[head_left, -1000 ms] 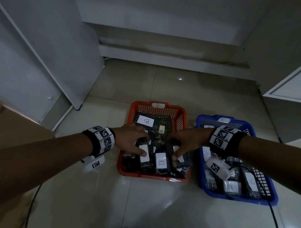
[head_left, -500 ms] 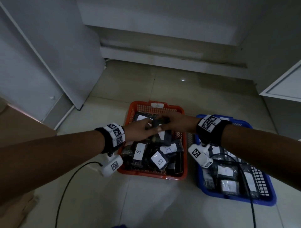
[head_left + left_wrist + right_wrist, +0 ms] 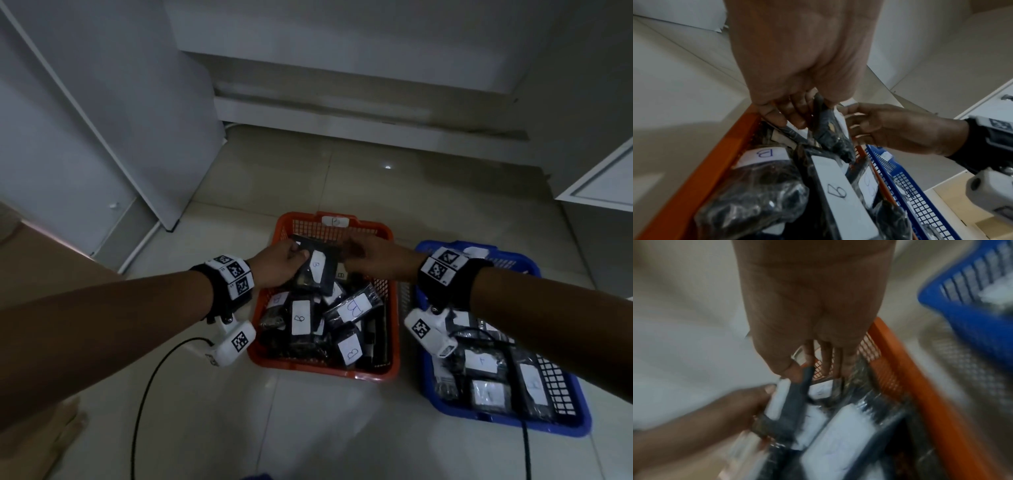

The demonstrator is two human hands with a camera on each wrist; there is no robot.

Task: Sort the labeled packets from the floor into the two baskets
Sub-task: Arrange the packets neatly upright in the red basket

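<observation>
1. Head view: left hand [image 3: 279, 262] grips a black packet with a white "B" label [image 3: 317, 272], raised on edge over the far end of the orange basket [image 3: 394, 308]. Thumb lies on the face beside the label, likely so the letter stays readable. Right hand [image 3: 375, 258] meets the packet's far top corner; whether it pinches or only touches is unclear from here. Orange basket is full of B-labelled packets, so the held one looks bound for the right bin. Blue basket [image 3: 561, 430] sits just beside it on the right, also stocked with labelled packets. No loose packets show on the visible floor [image 3: 342, 428]; my read is the sort is near done.
2. Left wrist view: left fingers [image 3: 789, 113] curl behind the packet [image 3: 828, 129], thumb side in front, so it's a clamp. Right hand [image 3: 890, 126] hovers at its edge with fingers loosely bent, no clear grip. The orange rim [image 3: 701, 170] runs close on the left; the stack below leaves little flat room.
3. Right wrist view: blurred. Right thumb [image 3: 789, 366] presses the packet's top edge [image 3: 795, 395]; the other fingers seem to hang behind near the mesh wall [image 3: 869, 348]. Can't tell if they close on it. Open room is only upward; the walls box in both sides.
</observation>
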